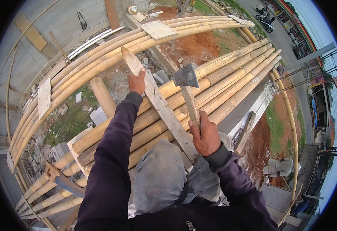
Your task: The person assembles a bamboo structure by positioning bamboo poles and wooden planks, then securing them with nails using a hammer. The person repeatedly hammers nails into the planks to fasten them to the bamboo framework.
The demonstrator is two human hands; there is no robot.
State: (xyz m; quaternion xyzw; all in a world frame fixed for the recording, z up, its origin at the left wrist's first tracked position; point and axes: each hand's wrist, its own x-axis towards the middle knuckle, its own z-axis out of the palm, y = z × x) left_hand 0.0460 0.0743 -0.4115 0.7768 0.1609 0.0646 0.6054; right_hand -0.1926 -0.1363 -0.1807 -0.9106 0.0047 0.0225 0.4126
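Work in hand: wooden board (160, 104) with a hatchet (189, 92). Directions read from the middle of the view.

Progress. Board's far end, at 11 o'clock, already tapers to a point; rough shape there looks largely done, in my judgement. Near end runs down toward 5 o'clock and stops between the knees (158, 179); any shaping at that tip cannot be made out. Whether the point needs more trimming: cannot tell. Hatchet stands clear of the board in the view, so no cut seems to be under way at this instant. The board lies across a row of bamboo poles (218, 77) running from 8 to 2 o'clock. A saw (66, 183) rests at 8 o'clock, untouched.

Pose. Left hand (137, 81), at 10 to 11 o'clock: closed round the board's edge a little below the point, thumb on the upper face. Its arm is stretched long, coming in from 7 o'clock. Right hand (206, 135), at 4 o'clock: fist wrapped round the lower handle, thumb lying near the wood. Its elbow looks bent, forearm entering from 5 o'clock. Hatchet head sits at 1 o'clock, handle slanting down to the fist. Grip firmness on either side: not readable.
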